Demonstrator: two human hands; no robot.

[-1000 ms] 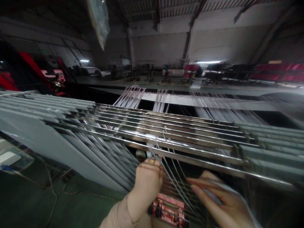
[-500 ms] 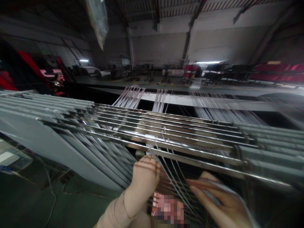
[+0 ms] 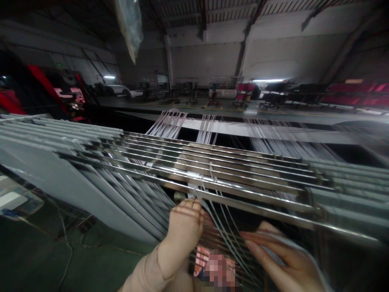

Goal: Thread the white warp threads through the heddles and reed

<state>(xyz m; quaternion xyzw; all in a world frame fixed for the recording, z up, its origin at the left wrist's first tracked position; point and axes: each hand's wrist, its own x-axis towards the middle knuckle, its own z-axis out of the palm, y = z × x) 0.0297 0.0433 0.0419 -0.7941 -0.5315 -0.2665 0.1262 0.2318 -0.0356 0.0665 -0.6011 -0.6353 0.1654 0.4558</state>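
My left hand (image 3: 185,223) is curled into a fist just below the front metal rod (image 3: 255,209), its knuckles upward. A pale strip (image 3: 191,191) meets the top of the fist; what the fingers close on is hidden. Lower right, my right hand (image 3: 279,253) has thumb and fingers drawn together, with white yarn (image 3: 275,256) lying between them and along the palm. Several loose white strands (image 3: 223,231) slant down from the rods between my two hands. White wrapping (image 3: 194,175) covers part of a thicker rod behind.
Parallel rods join grey frame panels (image 3: 100,198) at left and more grey frames (image 3: 349,202) at right. Yarn sheets (image 3: 168,123) stretch behind. A person with a blurred-out face (image 3: 219,267) is below the strands. Clear plastic (image 3: 130,28) hangs above; cables (image 3: 68,247) lie on the floor.
The view has shifted very slightly. Both hands keep nearly the same place and grip; the loose strands have barely moved.
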